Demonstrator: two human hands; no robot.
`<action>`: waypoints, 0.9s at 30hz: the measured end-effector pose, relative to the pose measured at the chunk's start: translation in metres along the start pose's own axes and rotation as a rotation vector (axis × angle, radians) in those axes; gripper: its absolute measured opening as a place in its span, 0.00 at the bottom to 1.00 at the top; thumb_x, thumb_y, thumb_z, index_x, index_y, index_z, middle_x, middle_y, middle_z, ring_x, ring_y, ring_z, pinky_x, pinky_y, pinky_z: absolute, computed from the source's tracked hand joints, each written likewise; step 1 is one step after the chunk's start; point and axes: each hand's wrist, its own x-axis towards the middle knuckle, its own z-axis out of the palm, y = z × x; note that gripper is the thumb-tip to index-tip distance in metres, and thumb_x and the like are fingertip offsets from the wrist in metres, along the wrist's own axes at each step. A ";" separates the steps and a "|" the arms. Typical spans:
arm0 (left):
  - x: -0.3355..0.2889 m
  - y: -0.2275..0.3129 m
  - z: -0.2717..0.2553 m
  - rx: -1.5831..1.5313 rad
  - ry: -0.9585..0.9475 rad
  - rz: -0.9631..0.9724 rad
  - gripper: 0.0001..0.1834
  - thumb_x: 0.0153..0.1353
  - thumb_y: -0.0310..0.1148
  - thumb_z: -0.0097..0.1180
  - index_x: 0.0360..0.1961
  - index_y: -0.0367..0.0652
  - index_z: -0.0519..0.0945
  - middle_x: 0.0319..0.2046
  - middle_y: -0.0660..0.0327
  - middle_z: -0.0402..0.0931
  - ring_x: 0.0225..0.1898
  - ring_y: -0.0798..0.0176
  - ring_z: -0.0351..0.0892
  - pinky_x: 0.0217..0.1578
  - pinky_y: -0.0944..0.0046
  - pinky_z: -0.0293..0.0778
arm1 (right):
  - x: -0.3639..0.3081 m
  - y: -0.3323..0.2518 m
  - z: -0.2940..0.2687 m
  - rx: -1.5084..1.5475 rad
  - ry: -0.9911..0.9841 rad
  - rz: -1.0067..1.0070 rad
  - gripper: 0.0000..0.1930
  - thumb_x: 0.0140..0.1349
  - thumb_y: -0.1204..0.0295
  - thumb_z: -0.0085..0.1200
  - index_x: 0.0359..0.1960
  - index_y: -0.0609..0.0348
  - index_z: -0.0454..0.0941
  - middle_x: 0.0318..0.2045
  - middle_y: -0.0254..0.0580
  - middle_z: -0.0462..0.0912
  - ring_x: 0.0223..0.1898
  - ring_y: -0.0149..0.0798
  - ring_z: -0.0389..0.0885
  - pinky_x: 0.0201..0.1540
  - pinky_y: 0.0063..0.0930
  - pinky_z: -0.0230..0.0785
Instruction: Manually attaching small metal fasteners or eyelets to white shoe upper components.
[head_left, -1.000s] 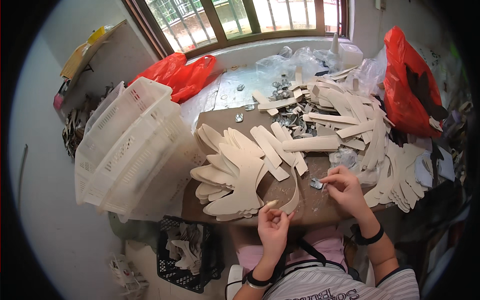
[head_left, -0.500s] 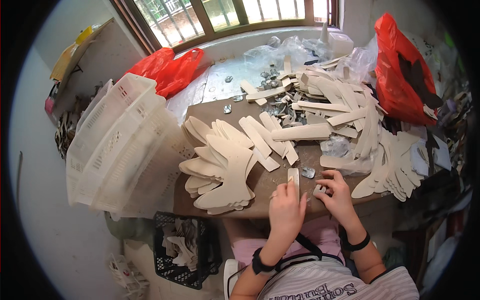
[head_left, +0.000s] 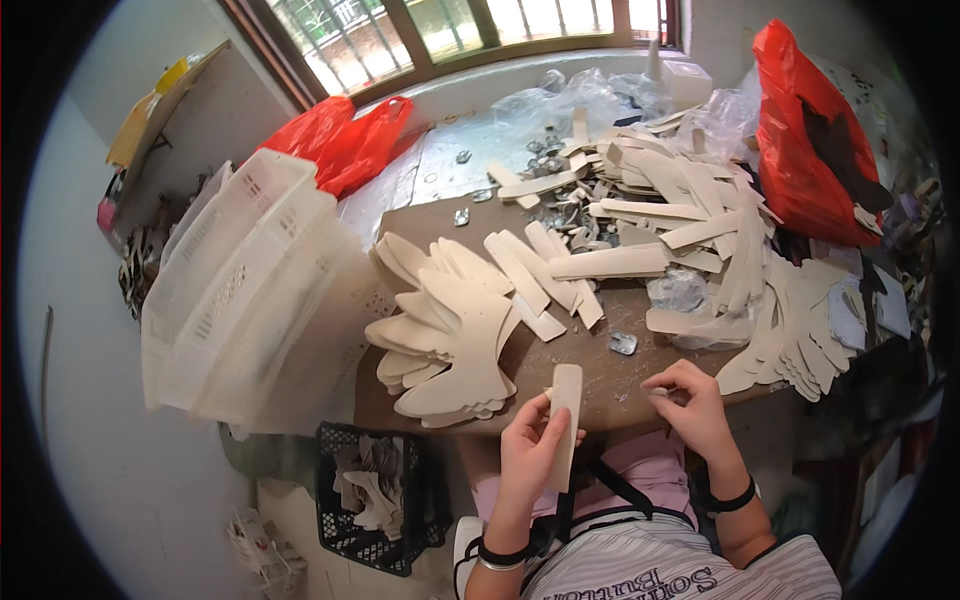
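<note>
In the head view, our left hand (head_left: 528,440) pinches a cream strip (head_left: 566,420) between thumb and fingers, its broad side toward us, at the near edge of the brown surface (head_left: 600,385). Our right hand (head_left: 698,405), apart from it, pinches a small piece (head_left: 658,391) between thumb and forefinger; it is too small for us to identify. Beyond our hands, a metal buckle (head_left: 623,343) lies on the surface. Left of it we see a fanned stack of curved cut-outs (head_left: 460,345); farther back, more strips spread in a loose pile (head_left: 680,205). White plastic crates (head_left: 250,300) lean at our left, and below them a black crate (head_left: 350,540) holds pale scraps (head_left: 375,500).
</note>
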 end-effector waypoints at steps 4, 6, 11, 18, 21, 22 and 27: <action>-0.016 -0.015 -0.002 0.213 0.032 0.356 0.12 0.66 0.26 0.55 0.49 0.31 0.78 0.42 0.61 0.76 0.40 0.71 0.79 0.42 0.73 0.74 | -0.017 -0.040 0.028 0.596 -0.197 0.141 0.08 0.54 0.85 0.61 0.37 0.68 0.81 0.36 0.35 0.79 0.38 0.26 0.80 0.41 0.19 0.75; -0.025 -0.015 0.000 0.205 0.056 0.362 0.11 0.65 0.24 0.56 0.48 0.32 0.79 0.41 0.62 0.76 0.41 0.72 0.78 0.42 0.74 0.73 | -0.020 -0.046 0.047 0.616 -0.190 0.072 0.10 0.53 0.86 0.62 0.38 0.67 0.81 0.35 0.35 0.78 0.36 0.27 0.80 0.39 0.19 0.75; -0.032 -0.009 -0.002 0.182 0.124 0.339 0.11 0.61 0.18 0.59 0.45 0.31 0.81 0.39 0.63 0.76 0.41 0.73 0.77 0.42 0.75 0.72 | -0.024 -0.047 0.055 0.136 -0.097 -0.055 0.16 0.52 0.87 0.62 0.43 0.63 0.81 0.31 0.37 0.77 0.35 0.31 0.81 0.37 0.21 0.76; -0.032 -0.016 -0.010 0.120 0.106 0.308 0.11 0.59 0.18 0.61 0.45 0.31 0.82 0.37 0.63 0.77 0.38 0.73 0.77 0.40 0.75 0.72 | -0.027 -0.037 0.055 0.780 -0.128 0.111 0.11 0.58 0.86 0.59 0.43 0.68 0.77 0.38 0.39 0.81 0.37 0.29 0.81 0.40 0.20 0.77; -0.033 -0.014 -0.007 0.089 0.100 0.304 0.11 0.60 0.19 0.61 0.44 0.30 0.82 0.37 0.62 0.78 0.37 0.74 0.76 0.37 0.76 0.71 | -0.030 -0.033 0.061 0.695 -0.212 0.166 0.10 0.59 0.86 0.58 0.42 0.68 0.77 0.38 0.41 0.82 0.38 0.30 0.82 0.41 0.22 0.78; -0.034 -0.012 -0.007 0.045 0.108 0.285 0.11 0.60 0.19 0.61 0.44 0.30 0.82 0.37 0.62 0.78 0.37 0.74 0.76 0.37 0.76 0.71 | -0.030 -0.033 0.063 0.687 -0.204 0.173 0.09 0.59 0.86 0.57 0.41 0.68 0.77 0.38 0.43 0.82 0.39 0.31 0.82 0.42 0.24 0.79; -0.041 -0.005 -0.014 0.006 0.100 0.256 0.11 0.59 0.19 0.61 0.44 0.30 0.82 0.36 0.62 0.78 0.36 0.74 0.76 0.36 0.76 0.71 | -0.029 -0.026 0.068 0.809 -0.217 0.212 0.09 0.60 0.85 0.57 0.42 0.68 0.77 0.37 0.43 0.82 0.39 0.33 0.83 0.43 0.26 0.80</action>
